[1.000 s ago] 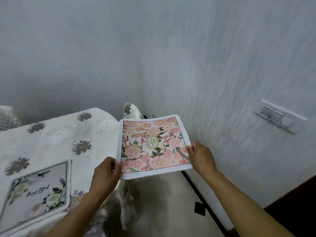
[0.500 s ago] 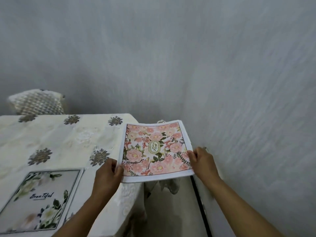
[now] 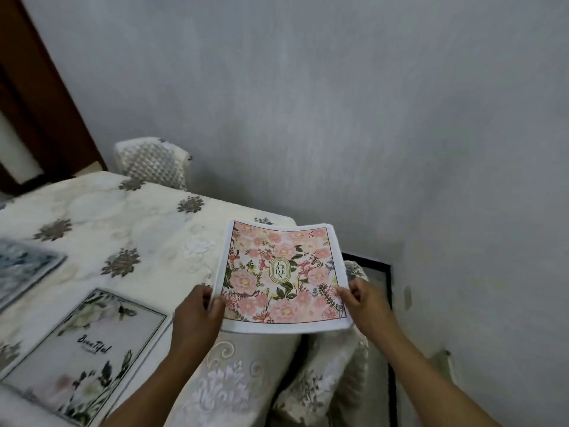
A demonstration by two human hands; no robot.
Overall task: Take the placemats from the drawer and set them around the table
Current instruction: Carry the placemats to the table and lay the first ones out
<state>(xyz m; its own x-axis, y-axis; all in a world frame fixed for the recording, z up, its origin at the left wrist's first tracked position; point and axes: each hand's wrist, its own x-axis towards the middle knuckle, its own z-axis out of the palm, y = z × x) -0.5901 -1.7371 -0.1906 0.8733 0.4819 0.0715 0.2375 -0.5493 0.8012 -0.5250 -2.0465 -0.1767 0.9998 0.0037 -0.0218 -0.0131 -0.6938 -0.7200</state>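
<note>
I hold the pink floral placemat, white-bordered with an oval "GARDEN" label at its centre, over the worktop corner; my left hand and right hand each pinch a near corner.

I have one view, from the head camera, looking forward and steeply down, close over the table corner. The tablecloth fills 7 to 10 o'clock, the grey wall 11 to 3. Both forearms enter from 6 o'clock. The far left edge blurs, possibly a door frame.
</note>
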